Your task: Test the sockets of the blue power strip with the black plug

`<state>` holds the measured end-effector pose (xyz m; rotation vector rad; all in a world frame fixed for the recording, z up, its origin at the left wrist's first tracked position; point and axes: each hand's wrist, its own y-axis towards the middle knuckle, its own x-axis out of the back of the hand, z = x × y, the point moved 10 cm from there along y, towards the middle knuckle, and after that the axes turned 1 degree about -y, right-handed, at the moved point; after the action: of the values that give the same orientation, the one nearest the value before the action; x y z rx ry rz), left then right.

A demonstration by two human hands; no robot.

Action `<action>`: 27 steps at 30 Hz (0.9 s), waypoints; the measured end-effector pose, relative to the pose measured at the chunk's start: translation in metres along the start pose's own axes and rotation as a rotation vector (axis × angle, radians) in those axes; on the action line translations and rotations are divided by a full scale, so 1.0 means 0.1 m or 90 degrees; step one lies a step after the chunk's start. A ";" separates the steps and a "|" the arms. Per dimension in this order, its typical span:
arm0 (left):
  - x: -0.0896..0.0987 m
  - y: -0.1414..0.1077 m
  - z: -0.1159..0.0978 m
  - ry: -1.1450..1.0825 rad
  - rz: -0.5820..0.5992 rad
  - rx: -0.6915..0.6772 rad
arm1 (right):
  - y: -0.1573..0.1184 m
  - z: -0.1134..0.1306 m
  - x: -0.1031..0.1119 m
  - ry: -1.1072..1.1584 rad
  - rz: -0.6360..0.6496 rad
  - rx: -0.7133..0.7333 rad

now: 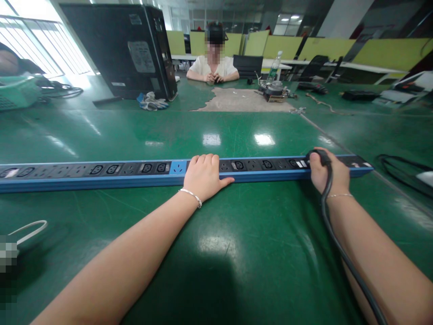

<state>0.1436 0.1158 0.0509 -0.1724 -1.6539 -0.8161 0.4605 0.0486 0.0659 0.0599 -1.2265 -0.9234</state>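
A long blue power strip [152, 181] with black sockets lies across the green table. Laid over its middle, my left hand [203, 177] grips the strip, fingers over the top and thumb along the near side. Toward the strip's right end, my right hand [329, 174] is closed around a black plug [318, 155] at the sockets. From the plug a thick black cable [333, 230] runs down along my right forearm. The plug's prongs are hidden, so how far it sits in a socket cannot be made out.
Beyond the strip on the green table [135, 131] stand a black computer case [118, 54], gloves [152, 101] and a bottle [275, 65]. A person [213, 65] sits across. A black cable coil [402, 174] lies right, a green basket [16, 92] far left.
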 end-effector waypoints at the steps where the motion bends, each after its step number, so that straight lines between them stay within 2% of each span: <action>1: 0.00 0.00 0.00 -0.003 0.003 0.001 | 0.01 -0.01 -0.01 0.001 0.005 -0.001; 8: -0.01 0.00 0.00 -0.007 0.005 0.003 | 0.05 -0.08 -0.05 0.032 0.020 0.005; 12: 0.01 0.00 0.00 -0.001 -0.001 0.000 | 0.02 -0.12 -0.05 0.047 0.013 -0.033; 27: 0.02 0.00 -0.01 0.011 -0.011 -0.007 | 0.00 -0.12 -0.05 0.056 0.007 -0.044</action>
<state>0.1437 0.1145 0.0526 -0.1586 -1.6368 -0.8375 0.4707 0.0467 0.0573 0.0380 -1.1112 -0.9432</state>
